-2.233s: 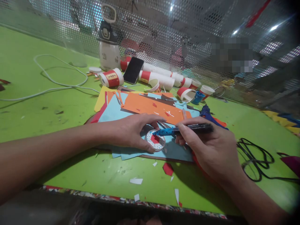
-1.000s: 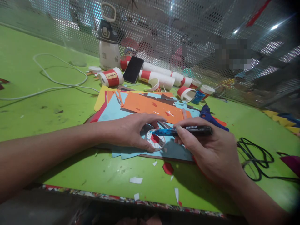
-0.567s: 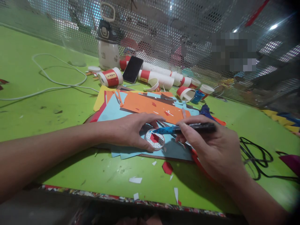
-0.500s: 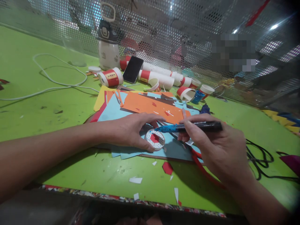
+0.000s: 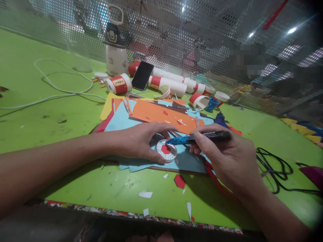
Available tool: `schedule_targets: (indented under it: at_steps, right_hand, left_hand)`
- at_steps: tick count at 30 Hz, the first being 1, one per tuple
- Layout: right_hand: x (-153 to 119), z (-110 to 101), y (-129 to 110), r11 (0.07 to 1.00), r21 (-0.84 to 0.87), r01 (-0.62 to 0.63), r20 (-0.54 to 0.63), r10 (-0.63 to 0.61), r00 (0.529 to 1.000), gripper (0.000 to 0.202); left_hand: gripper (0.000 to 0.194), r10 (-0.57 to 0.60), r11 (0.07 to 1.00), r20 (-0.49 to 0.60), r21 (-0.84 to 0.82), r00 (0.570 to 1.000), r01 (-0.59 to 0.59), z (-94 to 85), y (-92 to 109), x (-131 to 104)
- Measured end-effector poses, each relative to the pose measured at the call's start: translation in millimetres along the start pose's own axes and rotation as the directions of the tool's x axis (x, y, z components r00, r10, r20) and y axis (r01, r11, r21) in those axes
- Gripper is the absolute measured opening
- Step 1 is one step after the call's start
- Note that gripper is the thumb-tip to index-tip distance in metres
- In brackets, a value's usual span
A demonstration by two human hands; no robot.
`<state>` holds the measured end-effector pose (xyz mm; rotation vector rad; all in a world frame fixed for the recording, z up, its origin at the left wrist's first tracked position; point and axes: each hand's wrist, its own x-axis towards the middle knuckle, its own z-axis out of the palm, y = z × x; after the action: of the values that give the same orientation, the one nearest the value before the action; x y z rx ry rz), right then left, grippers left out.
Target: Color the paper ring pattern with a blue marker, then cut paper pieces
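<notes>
A white disc [image 5: 171,155] with a red centre and a dotted rim sits on the blue paper [image 5: 121,121]. The left hand [image 5: 137,143] has its fingers curved round it, thumb at the near edge, fingertips at the far edge. The right hand [image 5: 229,154] holds a blue-smeared marker [image 5: 185,139] between its fingers, the tip at the disc's upper part; whether it touches is too small to tell. Scissors [image 5: 214,176] lie partly beneath the right hand. An orange sheet [image 5: 151,114] lies beyond the hands, and a red scrap [image 5: 180,181] nearer the edge of the green surface [image 5: 101,198]. Farther back are a tipped cup [image 5: 118,84], a phone [image 5: 142,76] and an upright bottle [image 5: 116,58].
</notes>
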<state>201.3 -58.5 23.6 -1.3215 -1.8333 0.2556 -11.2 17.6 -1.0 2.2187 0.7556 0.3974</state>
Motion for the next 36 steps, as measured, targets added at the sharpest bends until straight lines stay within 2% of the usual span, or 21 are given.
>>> schedule_targets:
  at_steps: [15,22,27,36]
  right_hand:
    - [1.6,1.3,-2.6,0.999,-0.033,0.008,0.006,-0.008,1.0,0.01]
    - [3.5,3.3,1.0,0.999,-0.002,-0.036,0.018,0.036,0.999,0.022]
    - [3.3,6.2,0.7,0.997,0.019,-0.072,-0.029,0.072,0.997,0.027]
    - [0.0,8.0,0.5,0.999,0.04,-0.033,-0.088,0.036,0.995,0.026]
  left_hand:
    - [0.08,0.026,1.0,0.002,-0.006,1.0,-0.026,0.3,-1.1,0.1]
    - [0.079,0.022,1.0,-0.002,0.019,1.0,-0.022,0.2,-2.3,0.2]
    - [0.079,0.004,1.0,-0.002,0.003,1.0,-0.004,0.8,-2.1,0.5]
    - [0.08,0.015,1.0,-0.011,0.021,1.0,-0.015,1.8,-4.1,1.5]
